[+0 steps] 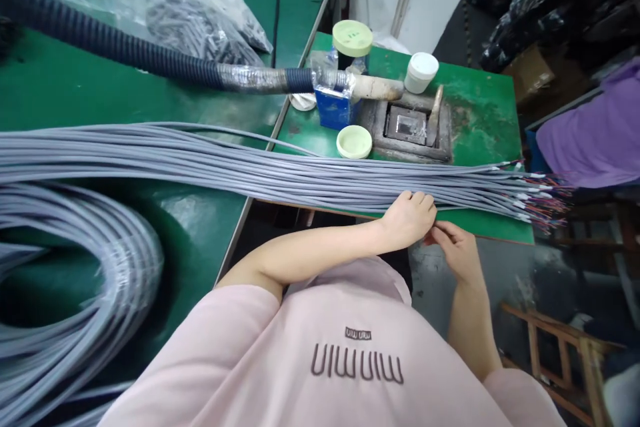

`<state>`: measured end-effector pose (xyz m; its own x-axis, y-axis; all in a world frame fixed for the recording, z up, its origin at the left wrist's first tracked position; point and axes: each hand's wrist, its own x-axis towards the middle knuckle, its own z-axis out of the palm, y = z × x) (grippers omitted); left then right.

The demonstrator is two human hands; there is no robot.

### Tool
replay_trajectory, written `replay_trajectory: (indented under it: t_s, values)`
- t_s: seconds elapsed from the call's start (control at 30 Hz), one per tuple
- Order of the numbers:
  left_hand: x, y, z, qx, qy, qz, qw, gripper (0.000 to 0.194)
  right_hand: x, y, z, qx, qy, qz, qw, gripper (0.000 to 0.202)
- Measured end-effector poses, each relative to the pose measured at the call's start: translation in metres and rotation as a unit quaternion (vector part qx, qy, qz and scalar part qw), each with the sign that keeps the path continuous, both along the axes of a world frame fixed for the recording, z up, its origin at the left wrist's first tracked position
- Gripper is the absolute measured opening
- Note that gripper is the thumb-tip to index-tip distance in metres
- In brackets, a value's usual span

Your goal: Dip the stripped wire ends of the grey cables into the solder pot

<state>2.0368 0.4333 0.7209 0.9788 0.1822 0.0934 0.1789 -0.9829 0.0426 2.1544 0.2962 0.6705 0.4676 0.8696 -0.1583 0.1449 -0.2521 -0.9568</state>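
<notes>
Many cables (300,177) already show bared wires (546,203); beside the cables, your left hand (409,220) and right hand (459,250) curl closed, grip and remaining work unclear.

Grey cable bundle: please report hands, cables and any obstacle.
Left hand curled at near edge of grey cable bundle; right hand close by, grip unclear. Bundle laid out, coloured wire ends at picture's right. No obstacle visible at hands.

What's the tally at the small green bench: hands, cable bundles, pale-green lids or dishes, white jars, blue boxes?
Hands: 2 (left hand, right hand)
Grey cable bundle: 1
Pale-green lids or dishes: 2
White jar: 1
Blue box: 1
Total: 7
</notes>
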Motion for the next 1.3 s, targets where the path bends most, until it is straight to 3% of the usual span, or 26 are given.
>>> replay_trajectory:
  t_s: [0.07,0.17,0.23,0.3,0.37,0.47,0.53,0.67,0.83,0.9,0.97,1.07,1.13,1.17,1.2,1.23,1.3]
  values:
    - [-0.002,0.000,0.000,0.007,-0.013,-0.015,1.000,0.024,0.008,-0.007,0.002,0.021,-0.142,-0.072,0.987,0.027]
    - [-0.004,0.000,-0.002,0.009,-0.017,-0.022,1.000,0.022,0.031,-0.010,0.005,0.049,-0.412,-0.156,0.896,0.034]
    - [-0.004,0.001,-0.003,0.003,-0.010,-0.018,1.000,0.019,0.053,-0.001,0.007,0.037,-0.531,-0.143,0.834,0.047]
    - [-0.003,0.000,-0.006,-0.003,-0.005,-0.013,1.000,0.017,0.077,0.016,0.007,0.007,-0.580,-0.076,0.811,0.056]
    - [-0.002,0.000,-0.008,-0.013,-0.001,-0.010,1.000,0.016,0.102,0.035,0.006,0.011,-0.588,-0.004,0.809,0.052]
    - [-0.001,0.001,-0.012,-0.033,0.010,-0.013,0.999,0.014,0.128,0.051,0.006,0.032,-0.554,0.052,0.830,0.054]
    - [-0.001,0.001,-0.013,-0.039,0.014,-0.019,0.999,0.014,0.135,0.049,0.007,0.042,-0.539,0.076,0.838,0.063]
    - [-0.002,0.001,-0.012,-0.028,0.007,-0.038,0.999,0.017,0.136,0.031,0.007,0.027,-0.558,0.105,0.823,0.080]
    - [-0.001,0.000,-0.008,0.004,-0.013,-0.037,0.999,0.022,0.141,0.028,0.009,0.041,-0.556,0.100,0.824,0.059]
    - [0.000,-0.001,-0.009,0.004,-0.008,-0.027,1.000,0.022,0.135,0.027,0.015,0.066,-0.530,0.078,0.842,0.052]
    - [0.002,-0.001,-0.009,-0.005,0.007,-0.021,1.000,0.021,0.117,0.020,0.024,0.094,-0.476,0.002,0.875,0.041]
    - [0.004,-0.002,-0.004,-0.049,0.012,-0.014,0.999,0.019,0.073,-0.001,0.032,0.085,-0.271,-0.108,0.953,0.029]
    - [0.003,-0.003,0.006,-0.115,-0.010,-0.017,0.993,0.020,0.044,-0.013,0.030,0.027,-0.028,-0.020,0.999,0.035]
    - [0.001,-0.004,0.012,-0.153,-0.027,-0.024,0.987,0.021,0.032,-0.017,0.027,0.012,0.086,0.019,0.996,0.036]
    - [-0.001,-0.007,0.018,-0.190,-0.046,-0.033,0.980,0.022,0.024,-0.021,0.024,0.027,0.174,0.008,0.984,0.039]
    - [-0.004,-0.009,0.023,-0.222,-0.062,-0.046,0.972,0.023,0.019,-0.024,0.021,0.058,0.234,-0.033,0.970,0.042]
    - [-0.012,-0.017,0.028,-0.260,-0.071,-0.086,0.959,0.025,0.016,-0.031,0.021,0.143,0.268,-0.191,0.933,0.038]
